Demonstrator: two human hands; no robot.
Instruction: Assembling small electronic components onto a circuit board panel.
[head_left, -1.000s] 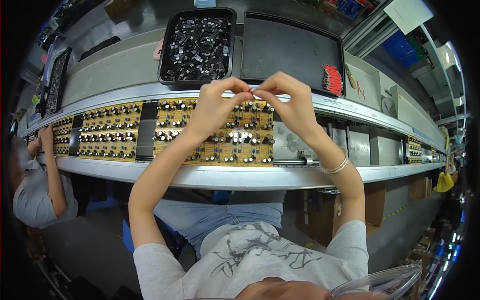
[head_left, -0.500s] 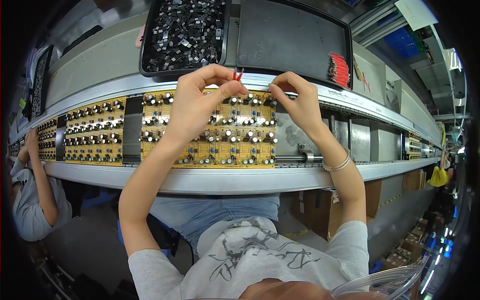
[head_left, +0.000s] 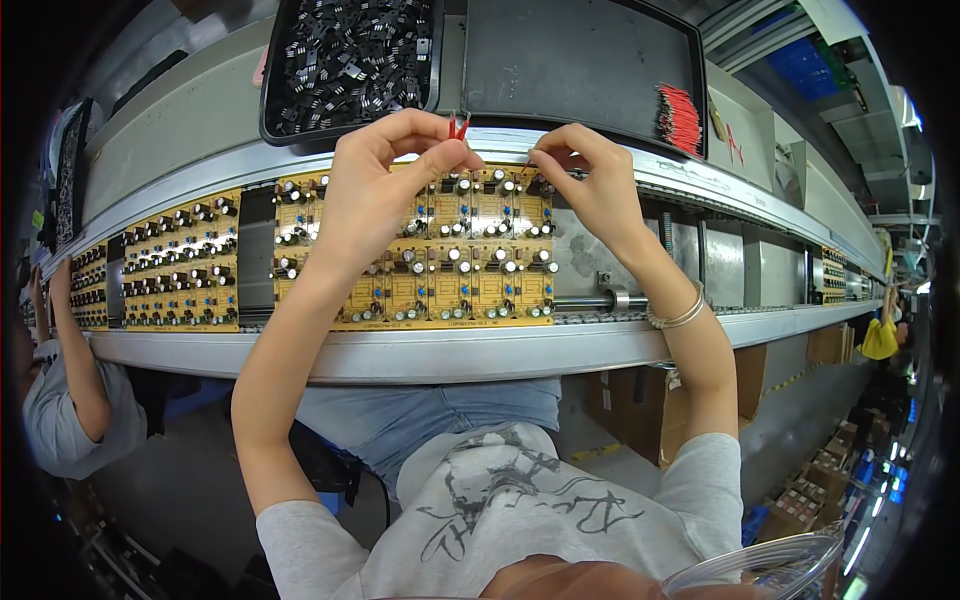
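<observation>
My left hand (head_left: pixel 378 190) is closed in a pinch over the far side of a yellow circuit board panel (head_left: pixel 440 322). Short red wires (head_left: pixel 458 128) stick up from between its thumb and forefinger. To its right, my right hand (head_left: pixel 598 185) has thumb and forefinger pressed together at the panel's far right corner. Something thin shows at those fingertips, too small to name. Rows of black-and-white capacitors and small blue parts stand on the panel, partly hidden by my left hand and forearm.
Beyond the conveyor's metal rail (head_left: pixel 700 183) lie a black tray of black three-legged parts (head_left: pixel 350 70) and a black tray (head_left: pixel 580 70) with a bundle of red wires (head_left: pixel 679 122). Another board panel (head_left: pixel 180 265) is to the left, near a co-worker's arm (head_left: pixel 82 350).
The view has shifted slightly, so the trays sit further left and higher in the picture. Both hands stay pinched over the panel's far side, a little higher in the picture.
</observation>
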